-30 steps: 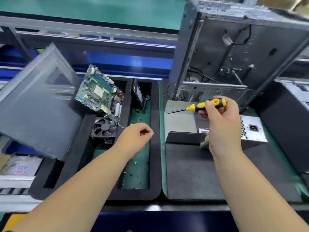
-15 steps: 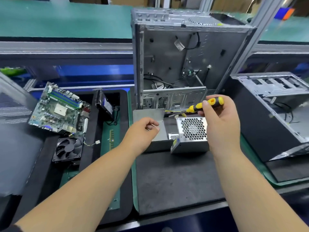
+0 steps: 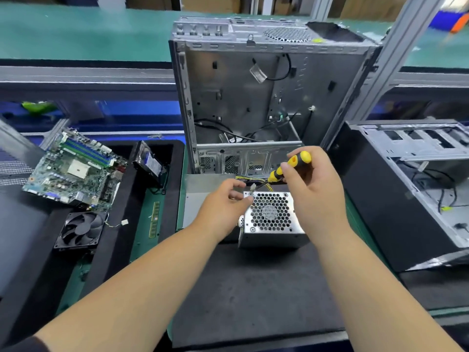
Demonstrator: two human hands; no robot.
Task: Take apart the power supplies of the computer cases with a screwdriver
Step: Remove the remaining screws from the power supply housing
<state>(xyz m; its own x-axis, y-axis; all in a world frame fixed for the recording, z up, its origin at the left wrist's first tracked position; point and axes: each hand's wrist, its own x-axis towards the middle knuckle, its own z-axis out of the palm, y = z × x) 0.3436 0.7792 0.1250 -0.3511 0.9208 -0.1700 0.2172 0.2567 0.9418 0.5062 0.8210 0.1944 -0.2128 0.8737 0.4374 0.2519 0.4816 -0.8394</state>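
The small silver metal power supply box with the honeycomb fan grille (image 3: 271, 214) stands on the dark grey foam work mat (image 3: 248, 288), out of the case and just in front of the open silver steel computer case (image 3: 269, 97); its yellow and black cable bundle (image 3: 250, 179) trails behind it. A second ago the view was turned left and the box lay partly hidden behind the right wrist; now it is centred, with the grille facing up toward the camera.

The left hand (image 3: 225, 200), which hung over the left-hand tray a second ago, has come across to the grille's upper left corner. Its thumb and forefinger are curled together at that corner; whether they pinch a screw or merely steady the box cannot be told. The right hand (image 3: 313, 184) grasps the yellow and black screwdriver (image 3: 289, 166) as before, and the shaft now slants down toward the same corner.

This looks like the start of loosening the cover screws, so dismantling of this unit has barely begun.

To the left lie a green motherboard (image 3: 73, 171) and a black square fan (image 3: 81, 229); a second stripped case (image 3: 418, 174) lies on the right.
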